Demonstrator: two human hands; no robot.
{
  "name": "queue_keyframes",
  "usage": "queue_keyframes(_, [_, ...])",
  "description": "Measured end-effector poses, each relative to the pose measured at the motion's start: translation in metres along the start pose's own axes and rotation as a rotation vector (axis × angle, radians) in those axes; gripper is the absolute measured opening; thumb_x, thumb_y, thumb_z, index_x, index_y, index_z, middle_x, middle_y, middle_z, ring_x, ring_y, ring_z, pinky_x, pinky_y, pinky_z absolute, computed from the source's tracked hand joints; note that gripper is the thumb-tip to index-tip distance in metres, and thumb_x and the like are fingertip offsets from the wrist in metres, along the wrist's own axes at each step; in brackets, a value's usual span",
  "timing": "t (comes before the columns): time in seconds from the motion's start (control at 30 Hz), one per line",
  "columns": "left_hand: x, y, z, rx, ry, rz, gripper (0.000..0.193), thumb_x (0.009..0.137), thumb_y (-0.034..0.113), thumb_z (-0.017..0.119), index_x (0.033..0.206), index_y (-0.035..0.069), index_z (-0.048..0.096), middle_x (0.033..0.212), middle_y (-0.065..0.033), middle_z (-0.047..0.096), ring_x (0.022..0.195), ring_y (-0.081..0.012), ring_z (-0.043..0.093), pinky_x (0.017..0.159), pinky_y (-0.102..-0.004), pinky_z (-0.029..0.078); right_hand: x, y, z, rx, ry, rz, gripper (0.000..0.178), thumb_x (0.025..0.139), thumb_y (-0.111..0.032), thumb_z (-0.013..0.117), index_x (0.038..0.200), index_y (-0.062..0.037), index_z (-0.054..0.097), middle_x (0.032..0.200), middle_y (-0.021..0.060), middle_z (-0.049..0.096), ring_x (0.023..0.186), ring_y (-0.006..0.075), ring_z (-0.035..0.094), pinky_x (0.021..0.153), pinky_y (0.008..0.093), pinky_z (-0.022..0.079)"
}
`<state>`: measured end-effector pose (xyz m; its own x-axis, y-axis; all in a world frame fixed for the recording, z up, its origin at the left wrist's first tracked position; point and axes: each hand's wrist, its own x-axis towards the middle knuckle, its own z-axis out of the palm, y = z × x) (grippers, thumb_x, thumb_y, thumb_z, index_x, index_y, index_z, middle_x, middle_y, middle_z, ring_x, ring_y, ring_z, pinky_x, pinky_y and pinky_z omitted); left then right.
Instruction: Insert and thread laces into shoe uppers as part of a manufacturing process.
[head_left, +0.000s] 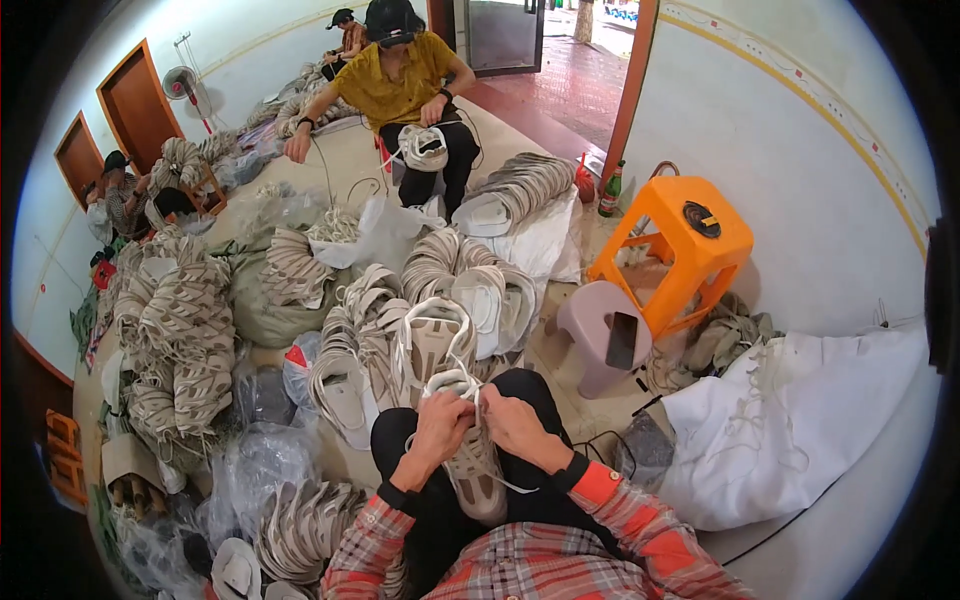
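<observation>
Shoe in my lap, between my thighs, its toe toward me and its opening away: that is where my work sits in this head view. My left fingers are bent and bunched on the upper, near the top of the lacing; whether they nip the lace as well, I can't tell. My right fingers face them from the other side, pressed together and apparently pinching the pale lace by the upper eyelets. One lace end trails loose to the right of the shoe.

I judge the step in hand to be threading the lace, well up the rows. The next move would call for my left fingers to steady the edge while the right ones guide the tip through a hole and draw the slack out evenly, without twisting it.

Another shoe stands just beyond mine, beside a nested stack of similar ones. To my right, more laces lie on a white cloth.
</observation>
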<state>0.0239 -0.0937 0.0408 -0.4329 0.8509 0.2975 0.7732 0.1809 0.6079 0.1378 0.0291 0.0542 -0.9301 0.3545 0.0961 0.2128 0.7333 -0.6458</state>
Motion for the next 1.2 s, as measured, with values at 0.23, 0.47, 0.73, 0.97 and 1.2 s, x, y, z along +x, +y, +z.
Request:
queue_keyframes(0.23, [0.031,0.011,-0.059,0.435,-0.251,0.152,0.009,0.073,0.015,0.058,0.076,0.007,0.06,0.079,-0.0102,0.055,0.083,-0.0283,0.052,0.074,-0.0407,0.038,-0.023,-0.024,0.006,-0.226,0.09,-0.254,0.019,0.077,-0.018,0.06,0.089,-0.0044,0.053,0.08,0.0132,0.053,0.082,0.0291,0.053,0.067,0.0385,0.043])
queue_keyframes(0.47, [0.02,-0.001,-0.072,-0.136,-0.429,-0.262,0.018,0.08,0.018,0.054,0.075,0.002,0.061,0.064,-0.0078,0.057,0.057,-0.023,0.053,0.054,-0.0347,0.041,-0.021,-0.03,0.043,-0.467,0.064,-0.205,0.022,0.073,-0.026,0.061,0.076,-0.0049,0.056,0.077,0.0093,0.055,0.072,0.0245,0.057,0.063,0.0368,0.044])
queue_keyframes(0.73, [-0.026,-0.029,-0.083,-1.728,-0.018,-0.568,0.013,0.082,0.016,0.059,0.08,0.004,0.055,0.072,-0.0017,0.05,0.064,-0.012,0.045,0.059,-0.0248,0.036,0.027,-0.024,-0.065,-0.148,-0.68,-0.273,0.02,0.076,-0.021,0.06,0.077,-0.002,0.063,0.076,0.0133,0.059,0.067,0.0309,0.056,0.06,0.0383,0.045])
queue_keyframes(0.97, [-0.08,-0.035,-0.126,-1.756,0.224,-0.409,0.013,0.084,0.013,0.058,0.087,0.001,0.053,0.078,-0.0033,0.05,0.069,-0.0117,0.045,0.064,-0.0241,0.036,0.011,-0.028,-0.06,0.284,-0.663,-0.378,0.02,0.08,-0.021,0.062,0.085,-0.0016,0.063,0.084,0.0101,0.06,0.076,0.025,0.055,0.069,0.0342,0.044])
queue_keyframes(1.2, [-0.095,-0.034,-0.146,-0.94,0.246,-0.647,0.008,0.085,0.009,0.058,0.086,0.001,0.056,0.072,-0.0013,0.052,0.064,-0.011,0.046,0.064,-0.0254,0.037,-0.021,-0.021,-0.072,0.052,-0.491,-0.172,0.022,0.085,-0.024,0.055,0.087,-0.0031,0.062,0.083,0.0151,0.057,0.081,0.0336,0.057,0.072,0.039,0.044])
